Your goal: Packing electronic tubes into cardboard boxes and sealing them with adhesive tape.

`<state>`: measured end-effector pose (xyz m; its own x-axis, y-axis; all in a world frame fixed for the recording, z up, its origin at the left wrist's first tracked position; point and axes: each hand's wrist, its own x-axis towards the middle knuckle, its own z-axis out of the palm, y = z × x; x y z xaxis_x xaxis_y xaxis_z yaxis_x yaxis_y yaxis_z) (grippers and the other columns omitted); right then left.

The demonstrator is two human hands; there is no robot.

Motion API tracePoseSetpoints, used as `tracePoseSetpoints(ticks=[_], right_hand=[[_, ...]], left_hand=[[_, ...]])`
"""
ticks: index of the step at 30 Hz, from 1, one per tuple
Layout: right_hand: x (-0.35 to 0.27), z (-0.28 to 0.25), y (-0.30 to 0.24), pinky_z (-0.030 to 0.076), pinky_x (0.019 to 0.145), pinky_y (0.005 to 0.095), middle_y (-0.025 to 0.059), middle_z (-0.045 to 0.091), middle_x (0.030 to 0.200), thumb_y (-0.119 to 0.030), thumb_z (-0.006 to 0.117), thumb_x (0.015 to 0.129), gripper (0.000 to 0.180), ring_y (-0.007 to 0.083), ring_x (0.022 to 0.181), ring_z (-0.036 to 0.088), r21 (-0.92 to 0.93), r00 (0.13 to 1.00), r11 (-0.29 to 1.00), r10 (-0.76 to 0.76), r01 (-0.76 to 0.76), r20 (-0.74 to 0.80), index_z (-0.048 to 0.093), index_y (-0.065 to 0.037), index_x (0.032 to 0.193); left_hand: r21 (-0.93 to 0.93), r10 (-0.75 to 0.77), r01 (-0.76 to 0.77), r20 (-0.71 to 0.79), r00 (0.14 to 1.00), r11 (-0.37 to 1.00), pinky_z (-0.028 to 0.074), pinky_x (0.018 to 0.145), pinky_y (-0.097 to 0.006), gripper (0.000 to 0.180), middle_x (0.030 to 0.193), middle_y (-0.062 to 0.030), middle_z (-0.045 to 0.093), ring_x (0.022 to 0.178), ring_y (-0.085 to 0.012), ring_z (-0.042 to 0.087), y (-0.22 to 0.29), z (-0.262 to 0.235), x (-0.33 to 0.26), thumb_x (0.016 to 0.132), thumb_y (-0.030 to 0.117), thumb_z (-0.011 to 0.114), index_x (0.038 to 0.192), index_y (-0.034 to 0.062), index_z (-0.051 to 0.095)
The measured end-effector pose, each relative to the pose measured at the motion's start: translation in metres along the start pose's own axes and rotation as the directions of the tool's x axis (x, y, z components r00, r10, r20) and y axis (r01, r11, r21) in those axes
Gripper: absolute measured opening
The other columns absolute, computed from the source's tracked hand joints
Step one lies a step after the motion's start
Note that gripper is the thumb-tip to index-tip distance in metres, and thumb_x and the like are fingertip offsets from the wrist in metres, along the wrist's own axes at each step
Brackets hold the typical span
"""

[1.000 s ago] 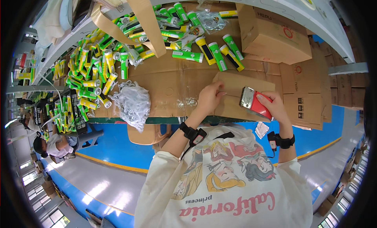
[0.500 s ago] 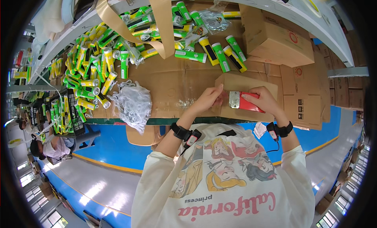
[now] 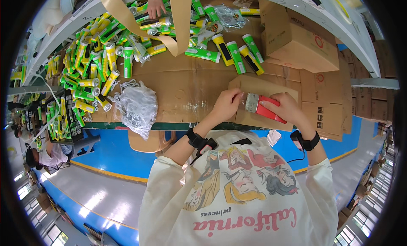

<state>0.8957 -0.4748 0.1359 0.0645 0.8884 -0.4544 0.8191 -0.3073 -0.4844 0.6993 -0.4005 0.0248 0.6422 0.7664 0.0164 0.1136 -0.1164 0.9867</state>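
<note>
A red tape dispenser (image 3: 270,110) with a toothed metal edge is in my right hand (image 3: 288,107), whose fingers wrap round its body. The dispenser lies over a closed brown cardboard box (image 3: 258,86) in front of me, its metal end pointing at my left hand. My left hand (image 3: 227,104) is by the box's left side, thumb and fingers pinched together close to the dispenser's metal end. A shiny clear patch shows near these fingertips, but what they hold is too small to make out.
Green and yellow flashlights (image 3: 201,55) heap at the back and left. A bundle of white cords (image 3: 135,106) lies at the near left. Larger cartons (image 3: 301,40) stand on the right. A tan strap (image 3: 183,21) hangs in front; another person's hand (image 3: 156,7) reaches in behind.
The dispenser has tilted, its metal end shifting slightly left and up. My left hand has moved a little left. Another person's hand has come in at the flashlights. The whole view has shifted slightly.
</note>
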Motion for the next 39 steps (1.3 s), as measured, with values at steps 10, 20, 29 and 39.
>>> tracePoseSetpoints(ticks=[10, 20, 29, 39], right_hand=[[0.006, -0.004, 0.014, 0.049, 0.067, 0.0409, 0.0190, 0.063, 0.071, -0.047, 0.059, 0.079, 0.048, 0.0343, 0.070, 0.061, -0.185, 0.998, 0.982, -0.051, 0.041, -0.048, 0.068, -0.001, 0.082], [0.011, 0.006, 0.005, 0.047, 0.065, 0.0428, 0.0201, 0.060, 0.066, -0.050, 0.056, 0.079, 0.051, 0.0353, 0.066, 0.059, -0.278, 0.998, 0.960, -0.028, 0.014, -0.047, 0.065, -0.001, 0.071], [0.005, 0.009, -0.004, 0.048, 0.066, 0.0416, 0.0157, 0.063, 0.071, -0.046, 0.057, 0.079, 0.042, 0.0326, 0.068, 0.060, -0.297, 0.998, 0.955, -0.023, 0.006, -0.051, 0.069, -0.007, 0.083], [0.017, 0.026, -0.015, 0.048, 0.057, 0.0407, 0.0155, 0.061, 0.063, -0.047, 0.055, 0.081, 0.047, 0.0318, 0.063, 0.061, -0.447, 0.999, 0.895, -0.014, -0.008, -0.045, 0.065, -0.003, 0.067]], left_hand=[[-0.296, -0.328, 0.365, 0.166, 0.930, 0.883, 0.034, 0.051, -0.024, 0.024, 0.060, 0.0008, 0.044, 0.058, -0.0057, 0.037, -0.033, -0.045, 0.005, 0.089, 0.019, 0.057, 0.073, 0.0015, 0.052], [-0.212, -0.151, 0.186, 0.172, 0.974, 0.959, 0.039, 0.059, -0.025, 0.022, 0.071, 0.0001, 0.046, 0.067, -0.0083, 0.042, -0.101, 0.009, -0.004, 0.089, 0.021, 0.057, 0.081, 0.0014, 0.049], [0.283, -0.265, 0.257, -0.010, 0.964, 0.924, 0.045, 0.072, -0.045, 0.029, 0.092, -0.0230, 0.059, 0.086, -0.0412, 0.057, -0.088, -0.007, -0.009, 0.090, 0.031, 0.052, 0.098, 0.0032, 0.052], [0.308, 0.126, -0.243, 0.353, 0.927, 0.920, 0.049, 0.072, -0.038, 0.026, 0.093, -0.0136, 0.065, 0.084, -0.0314, 0.062, -0.018, 0.021, 0.084, 0.091, 0.024, 0.047, 0.101, 0.0069, 0.063]])
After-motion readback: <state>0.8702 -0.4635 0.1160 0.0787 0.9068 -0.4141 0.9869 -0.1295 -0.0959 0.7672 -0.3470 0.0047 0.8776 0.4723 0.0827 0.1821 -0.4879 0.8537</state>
